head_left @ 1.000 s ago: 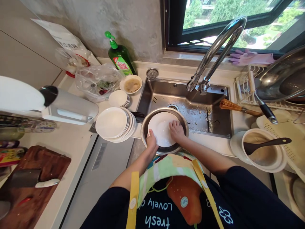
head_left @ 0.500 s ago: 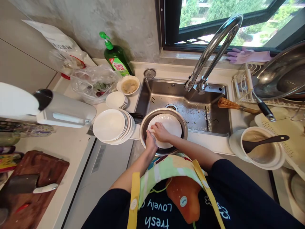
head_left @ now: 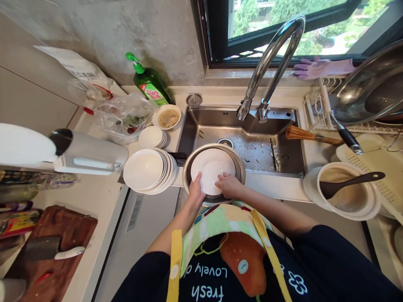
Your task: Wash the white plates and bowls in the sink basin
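Note:
A white plate tilts inside a steel basin, which rests at the front edge of the steel sink. My left hand grips the plate's lower left rim, thumb on its face. My right hand presses on the plate's lower right part, fingers curled over its surface. Both hands are wet-looking and bare. The plate hides most of the basin's inside, and whatever lies under it cannot be seen.
To the left stand a stack of white plates, a smaller stack, a bowl with residue and green dish soap. A bamboo brush lies on the sink's right side. Behind rises a chrome faucet.
My right hand has slid from the plate's middle down to its lower right. The plate has tilted and turned slightly in the basin. The view has shifted a little.

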A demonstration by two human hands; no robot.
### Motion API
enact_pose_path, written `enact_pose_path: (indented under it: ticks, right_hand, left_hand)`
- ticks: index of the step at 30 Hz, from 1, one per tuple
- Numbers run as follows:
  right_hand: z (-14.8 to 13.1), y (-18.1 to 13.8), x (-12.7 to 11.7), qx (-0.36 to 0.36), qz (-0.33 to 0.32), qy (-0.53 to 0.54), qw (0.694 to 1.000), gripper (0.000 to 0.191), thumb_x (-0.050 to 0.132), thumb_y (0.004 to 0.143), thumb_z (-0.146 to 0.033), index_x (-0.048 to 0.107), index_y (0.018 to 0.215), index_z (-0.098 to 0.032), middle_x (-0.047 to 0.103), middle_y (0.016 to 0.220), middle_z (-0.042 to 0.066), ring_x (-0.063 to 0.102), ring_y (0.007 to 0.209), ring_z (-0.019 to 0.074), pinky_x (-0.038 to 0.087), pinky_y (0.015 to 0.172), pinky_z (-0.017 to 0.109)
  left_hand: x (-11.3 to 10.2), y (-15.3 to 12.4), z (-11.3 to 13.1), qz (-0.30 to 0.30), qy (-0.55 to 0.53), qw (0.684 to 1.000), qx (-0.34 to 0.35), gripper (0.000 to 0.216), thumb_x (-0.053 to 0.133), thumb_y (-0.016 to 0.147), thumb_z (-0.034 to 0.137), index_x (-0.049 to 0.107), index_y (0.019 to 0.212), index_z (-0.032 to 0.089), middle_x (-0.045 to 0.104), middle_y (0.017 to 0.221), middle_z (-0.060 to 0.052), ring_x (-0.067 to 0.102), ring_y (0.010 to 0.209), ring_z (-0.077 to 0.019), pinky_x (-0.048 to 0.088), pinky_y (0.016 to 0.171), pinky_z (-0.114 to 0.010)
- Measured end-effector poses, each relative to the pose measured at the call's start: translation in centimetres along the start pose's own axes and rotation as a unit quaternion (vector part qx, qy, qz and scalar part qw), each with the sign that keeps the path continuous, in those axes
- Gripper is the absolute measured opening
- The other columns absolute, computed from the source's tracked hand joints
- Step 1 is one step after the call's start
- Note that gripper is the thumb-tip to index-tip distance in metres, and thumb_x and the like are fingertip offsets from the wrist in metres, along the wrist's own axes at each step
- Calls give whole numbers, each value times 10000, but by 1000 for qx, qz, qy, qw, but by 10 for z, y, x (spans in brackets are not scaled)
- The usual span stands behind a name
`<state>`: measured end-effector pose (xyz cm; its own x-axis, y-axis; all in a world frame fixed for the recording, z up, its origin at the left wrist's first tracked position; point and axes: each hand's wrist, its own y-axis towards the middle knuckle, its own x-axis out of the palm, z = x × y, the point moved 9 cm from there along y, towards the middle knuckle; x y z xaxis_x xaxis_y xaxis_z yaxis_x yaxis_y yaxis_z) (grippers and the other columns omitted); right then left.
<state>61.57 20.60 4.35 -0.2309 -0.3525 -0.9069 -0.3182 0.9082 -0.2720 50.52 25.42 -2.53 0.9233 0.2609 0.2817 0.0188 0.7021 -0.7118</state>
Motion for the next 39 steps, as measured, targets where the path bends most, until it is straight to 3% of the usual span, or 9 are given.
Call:
enact_pose_path:
  ticks: [6,15,20,25,31,39]
  right_hand:
    - [0,-1,-4,33,32,6,999,252,556,749,-229,595,994,-185,541,1045,125,477,958,269,419,760,376]
    - [2,-1,3,43,44,69,996,262,544,753,-183,553,1014,-183,532,1044,103,481,933,239,390,787,339]
    - [11,-2,0,44,89,146,984,208,550,729,-122,569,928,-178,533,974,73,480,922,201,370,805,295]
    - [20,-2,-4,67,141,201,967,196,538,700,-83,567,873,-172,531,938,56,480,903,184,370,794,272]
    - [16,-1,-4,51,136,201,969,201,555,680,-86,577,861,-172,543,924,55,477,896,189,364,780,270]
    - [15,-2,-2,53,122,200,971,215,548,682,-90,591,875,-176,554,934,59,479,876,189,363,762,272]
  left_hand:
    - [-6,-13,17,20,15,999,37,302,568,776,77,590,1062,170,684,1031,-95,643,983,-233,483,927,-421]
    - [9,-37,53,-16,70,993,97,403,562,746,63,548,1133,177,692,941,-71,655,931,-196,482,923,-392]
    - [23,-47,69,-42,107,985,127,418,559,739,104,548,1151,174,693,920,-67,650,927,-193,477,919,-376]
    - [33,-55,87,-81,159,968,176,471,600,703,163,548,1171,166,667,1042,-81,623,988,-195,448,942,-358]
    - [38,-64,109,-105,237,941,217,544,647,690,270,538,1212,163,656,1082,-98,619,981,-217,458,909,-372]
    - [41,-77,133,-106,262,932,227,613,661,682,302,513,1263,172,665,1064,-97,623,957,-230,486,851,-370]
